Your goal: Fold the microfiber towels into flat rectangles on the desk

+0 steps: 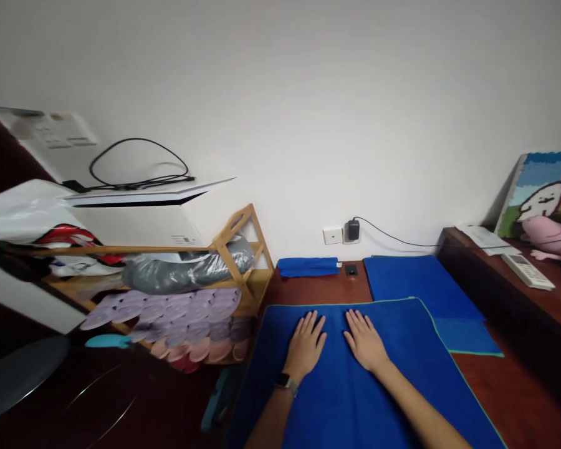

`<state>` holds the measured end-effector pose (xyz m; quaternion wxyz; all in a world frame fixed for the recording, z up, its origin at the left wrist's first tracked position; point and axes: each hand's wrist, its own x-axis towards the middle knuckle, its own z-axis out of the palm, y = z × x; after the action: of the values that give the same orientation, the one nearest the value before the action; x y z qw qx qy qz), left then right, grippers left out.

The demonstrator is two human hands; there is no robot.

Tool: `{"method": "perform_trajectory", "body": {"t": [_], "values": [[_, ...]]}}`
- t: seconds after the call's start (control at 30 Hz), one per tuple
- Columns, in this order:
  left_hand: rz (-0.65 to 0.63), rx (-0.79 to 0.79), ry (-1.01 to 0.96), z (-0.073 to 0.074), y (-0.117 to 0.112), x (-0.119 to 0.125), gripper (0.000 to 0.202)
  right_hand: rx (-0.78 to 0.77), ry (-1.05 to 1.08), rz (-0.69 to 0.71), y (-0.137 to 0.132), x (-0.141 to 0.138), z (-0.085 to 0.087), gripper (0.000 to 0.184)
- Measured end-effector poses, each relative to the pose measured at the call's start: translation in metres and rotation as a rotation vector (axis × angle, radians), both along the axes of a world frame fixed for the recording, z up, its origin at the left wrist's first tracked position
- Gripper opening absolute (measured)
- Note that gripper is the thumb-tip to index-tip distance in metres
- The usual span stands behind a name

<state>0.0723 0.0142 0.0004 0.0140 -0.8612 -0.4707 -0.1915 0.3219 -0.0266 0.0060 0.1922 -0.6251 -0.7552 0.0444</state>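
A blue cloth [336, 393] with a light green edge lies spread over the brown wooden tabletop [303, 290]. My left hand [306, 346] rests flat on it, fingers stretched out, a watch [286, 381] on the wrist. To its right, my right hand [365, 343] also lies palm down on the cloth with the fingers apart. Neither hand grips anything. A second blue cloth [411, 284] lies flat behind and to the right, partly under the spread one. A folded blue cloth [308, 267] sits by the wall.
A wooden rack [243, 274] on the left holds several slippers [182, 318] and a white box [140, 224]. A plug [353, 229] with a black cord sits in the wall socket. On the raised right ledge are a remote control [527, 271], a pink plush toy [549, 236] and a picture [542, 193].
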Motion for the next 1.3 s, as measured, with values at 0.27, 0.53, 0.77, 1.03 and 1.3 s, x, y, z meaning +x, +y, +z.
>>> {"method": "perform_trajectory", "body": {"t": [0.27, 0.53, 0.77, 1.03, 1.3], "values": [[0.248, -0.079, 0.014, -0.014, 0.052, -0.057, 0.056, -0.024, -0.145, -0.095, 0.023, 0.08, -0.01, 0.064], [0.369, -0.092, 0.005, -0.014, 0.051, -0.129, 0.063, -0.118, -0.1, -0.363, 0.014, 0.203, -0.02, 0.075], [0.354, 0.022, 0.051, -0.006, 0.045, -0.116, 0.057, 0.045, -0.126, -0.334, 0.023, 0.128, -0.005, 0.069], [0.22, 0.113, 0.152, -0.006, 0.049, -0.119, 0.053, -0.033, -0.092, 0.118, 0.043, -0.044, -0.006, 0.065], [0.23, 0.016, 0.144, -0.019, 0.058, -0.126, 0.058, -0.086, -0.191, -0.135, 0.04, 0.111, -0.012, 0.066]]}}
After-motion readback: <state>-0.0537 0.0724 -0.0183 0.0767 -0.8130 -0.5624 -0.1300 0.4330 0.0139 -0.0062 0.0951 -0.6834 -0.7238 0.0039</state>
